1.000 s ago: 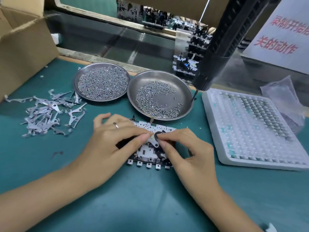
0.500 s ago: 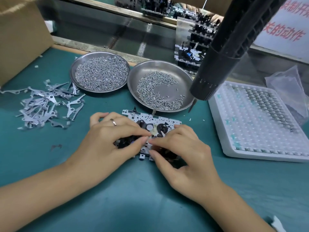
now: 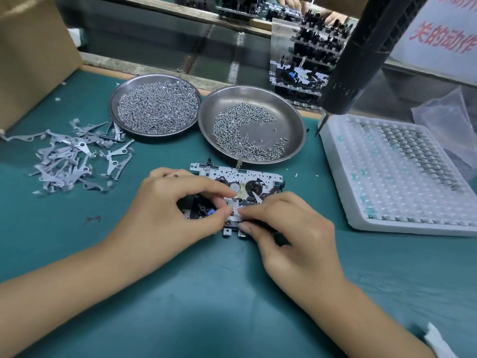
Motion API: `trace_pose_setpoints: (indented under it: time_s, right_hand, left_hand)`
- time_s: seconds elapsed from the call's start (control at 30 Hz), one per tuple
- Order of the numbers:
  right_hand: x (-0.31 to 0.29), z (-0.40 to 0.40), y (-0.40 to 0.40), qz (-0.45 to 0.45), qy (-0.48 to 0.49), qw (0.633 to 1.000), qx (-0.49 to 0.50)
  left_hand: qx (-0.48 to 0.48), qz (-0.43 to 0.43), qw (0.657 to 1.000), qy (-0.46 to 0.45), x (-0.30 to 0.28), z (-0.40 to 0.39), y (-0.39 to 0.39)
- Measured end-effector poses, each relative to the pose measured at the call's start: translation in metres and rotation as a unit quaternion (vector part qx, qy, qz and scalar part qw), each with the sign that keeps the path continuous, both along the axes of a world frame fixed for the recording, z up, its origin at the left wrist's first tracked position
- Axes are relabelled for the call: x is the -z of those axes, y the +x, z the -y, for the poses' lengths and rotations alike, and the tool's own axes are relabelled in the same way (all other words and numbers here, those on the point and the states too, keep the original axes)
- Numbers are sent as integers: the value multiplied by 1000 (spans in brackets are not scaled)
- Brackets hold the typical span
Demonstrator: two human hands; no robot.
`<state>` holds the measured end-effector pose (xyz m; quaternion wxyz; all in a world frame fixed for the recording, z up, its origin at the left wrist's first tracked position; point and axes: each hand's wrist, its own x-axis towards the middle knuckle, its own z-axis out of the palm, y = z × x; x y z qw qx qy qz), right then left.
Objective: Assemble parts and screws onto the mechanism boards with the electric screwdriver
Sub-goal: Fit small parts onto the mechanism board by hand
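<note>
Mechanism board (image 3: 222, 174), perforated flat white metal with black round gears; left hand (image 3: 165, 210) and right hand (image 3: 291, 228) pinch small parts at its near edge with curled fingertips.

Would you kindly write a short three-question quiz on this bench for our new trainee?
1. True or false: the electric screwdriver is held in a hand.
2. Which steel dish holds more screws: A, the left dish, or B, the right dish?
3. What do both hands touch?

Key:
1. False; it hangs free.
2. A.
3. The mechanism board, under the left hand and right hand.
</note>
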<state>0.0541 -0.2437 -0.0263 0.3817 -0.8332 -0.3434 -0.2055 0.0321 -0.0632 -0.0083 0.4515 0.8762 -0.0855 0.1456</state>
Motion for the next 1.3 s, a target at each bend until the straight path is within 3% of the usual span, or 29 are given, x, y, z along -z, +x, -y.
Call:
trace_pose_setpoints:
  time_s: [0.43,0.7,1.07,1.3]
  right_hand:
    - [1,-5,-3,7,15,998,58]
    - [-1,-5,-4,-8,8,997,71]
    - [-14,3,6,-206,115,971,40]
    - [-17,3,6,-212,123,969,35]
  left_hand:
    - [33,-76,991,-104,3,1,1]
    - [52,-91,989,-100,2,1,4]
    - [67,-69,992,-87,4,-1,4]
    - [47,-47,995,-79,4,0,3]
